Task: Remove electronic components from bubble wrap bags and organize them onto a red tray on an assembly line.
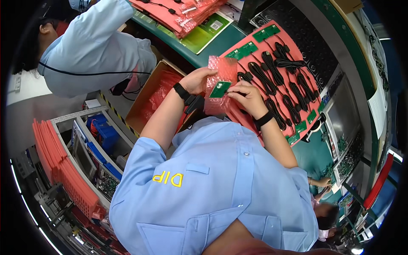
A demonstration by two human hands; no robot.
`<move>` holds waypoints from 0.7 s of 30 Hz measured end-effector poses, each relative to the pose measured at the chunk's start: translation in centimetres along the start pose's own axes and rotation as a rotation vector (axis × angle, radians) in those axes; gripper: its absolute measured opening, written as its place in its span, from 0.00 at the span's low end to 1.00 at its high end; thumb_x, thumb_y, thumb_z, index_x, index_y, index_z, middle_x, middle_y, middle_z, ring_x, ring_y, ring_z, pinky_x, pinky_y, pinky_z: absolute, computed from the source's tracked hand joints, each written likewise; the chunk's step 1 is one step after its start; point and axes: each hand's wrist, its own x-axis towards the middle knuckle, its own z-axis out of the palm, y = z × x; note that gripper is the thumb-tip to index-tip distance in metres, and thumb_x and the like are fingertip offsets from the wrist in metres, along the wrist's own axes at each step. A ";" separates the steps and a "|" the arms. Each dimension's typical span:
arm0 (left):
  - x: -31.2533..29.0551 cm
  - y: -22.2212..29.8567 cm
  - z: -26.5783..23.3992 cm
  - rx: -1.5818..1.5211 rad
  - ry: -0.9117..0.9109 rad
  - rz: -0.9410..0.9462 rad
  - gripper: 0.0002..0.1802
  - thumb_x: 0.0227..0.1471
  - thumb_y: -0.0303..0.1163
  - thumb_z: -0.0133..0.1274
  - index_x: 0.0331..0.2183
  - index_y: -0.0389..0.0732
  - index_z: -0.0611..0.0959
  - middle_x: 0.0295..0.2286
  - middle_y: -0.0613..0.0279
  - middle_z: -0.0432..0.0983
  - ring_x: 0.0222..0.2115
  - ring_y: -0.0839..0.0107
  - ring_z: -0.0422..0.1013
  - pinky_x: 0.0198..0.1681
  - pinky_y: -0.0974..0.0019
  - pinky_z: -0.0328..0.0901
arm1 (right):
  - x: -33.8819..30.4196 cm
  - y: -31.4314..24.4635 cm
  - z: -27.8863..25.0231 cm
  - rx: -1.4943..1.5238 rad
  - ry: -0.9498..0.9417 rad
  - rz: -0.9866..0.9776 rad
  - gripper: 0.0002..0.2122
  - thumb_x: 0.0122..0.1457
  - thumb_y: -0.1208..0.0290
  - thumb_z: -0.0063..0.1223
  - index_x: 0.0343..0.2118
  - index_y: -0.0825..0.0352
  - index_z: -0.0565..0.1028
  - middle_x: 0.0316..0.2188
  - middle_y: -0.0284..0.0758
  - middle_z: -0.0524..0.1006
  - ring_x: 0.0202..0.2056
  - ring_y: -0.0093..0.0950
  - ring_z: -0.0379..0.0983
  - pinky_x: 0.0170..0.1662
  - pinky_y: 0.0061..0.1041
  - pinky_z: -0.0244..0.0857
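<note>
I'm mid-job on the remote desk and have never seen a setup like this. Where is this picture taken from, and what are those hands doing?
There is no machine here: a person works bare-handed. The only picture comes from a wide fisheye camera on their head, looking down, so straight edges bend near the rim. The large light blue shirt is the wearer's own.

Their left hand holds a pink bubble bag. A small green board lies against it, with the right hand at its right edge. Whether those fingers grip the board or its cable, I can't tell.

Alongside, a pink sheet on the green table carries bundled black cables and more green boards. Another person is at the left.
</note>
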 end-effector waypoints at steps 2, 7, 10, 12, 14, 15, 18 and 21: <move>0.8 -0.2 -0.1 -0.003 -0.019 -0.076 0.18 0.58 0.35 0.42 0.47 0.35 0.71 0.43 0.56 0.73 0.41 0.65 0.72 0.47 0.60 0.66 | 1.0 0.3 0.1 -0.106 0.068 0.054 0.04 0.50 0.79 0.56 0.31 0.71 0.77 0.28 0.33 0.75 0.31 0.24 0.71 0.36 0.20 0.64; 1.2 0.2 0.0 -0.135 -0.030 -0.030 0.21 0.59 0.40 0.42 0.49 0.36 0.70 0.45 0.56 0.72 0.44 0.65 0.70 0.48 0.59 0.65 | 1.5 1.6 0.2 -0.164 0.177 0.131 0.05 0.52 0.78 0.56 0.31 0.71 0.76 0.27 0.32 0.75 0.31 0.22 0.70 0.36 0.19 0.64; 1.5 1.1 -0.4 -0.204 -0.051 -0.051 0.23 0.59 0.43 0.40 0.50 0.37 0.70 0.47 0.56 0.70 0.47 0.65 0.68 0.51 0.59 0.63 | 2.3 2.8 -0.2 -0.023 0.317 0.157 0.05 0.52 0.76 0.56 0.31 0.70 0.77 0.26 0.32 0.75 0.28 0.21 0.70 0.34 0.19 0.64; 2.0 1.7 -0.9 -0.284 -0.025 -0.017 0.22 0.59 0.41 0.41 0.50 0.37 0.69 0.48 0.56 0.69 0.48 0.65 0.68 0.51 0.59 0.63 | 2.5 3.2 -0.4 0.047 0.383 0.170 0.05 0.52 0.75 0.56 0.32 0.69 0.77 0.26 0.32 0.75 0.26 0.21 0.70 0.33 0.20 0.64; 1.9 1.5 -1.2 -0.325 -0.009 -0.001 0.22 0.59 0.40 0.41 0.51 0.37 0.69 0.48 0.56 0.69 0.48 0.66 0.67 0.51 0.59 0.63 | 2.2 3.4 -0.6 0.160 0.388 0.176 0.06 0.52 0.75 0.56 0.32 0.69 0.76 0.25 0.31 0.74 0.26 0.20 0.69 0.32 0.19 0.63; 1.8 1.6 -0.8 -0.240 -0.008 0.001 0.21 0.59 0.39 0.42 0.50 0.36 0.69 0.46 0.57 0.70 0.46 0.66 0.69 0.50 0.60 0.64 | 2.3 3.4 -0.7 0.215 0.393 0.178 0.06 0.52 0.74 0.56 0.32 0.69 0.76 0.25 0.31 0.74 0.26 0.20 0.69 0.32 0.19 0.63; 2.0 1.6 -0.1 -0.069 -0.010 0.004 0.20 0.58 0.37 0.44 0.48 0.35 0.71 0.42 0.57 0.74 0.43 0.68 0.71 0.48 0.62 0.65 | 2.7 3.4 -0.8 0.028 0.372 0.108 0.05 0.52 0.75 0.56 0.32 0.69 0.76 0.24 0.31 0.74 0.27 0.21 0.69 0.32 0.19 0.63; 2.6 0.6 -0.4 -0.002 0.088 0.075 0.16 0.57 0.32 0.45 0.46 0.35 0.73 0.40 0.58 0.75 0.41 0.69 0.72 0.47 0.63 0.66 | 2.7 2.7 -0.6 -0.084 0.360 0.047 0.05 0.52 0.75 0.56 0.31 0.69 0.77 0.24 0.32 0.73 0.27 0.22 0.69 0.32 0.20 0.63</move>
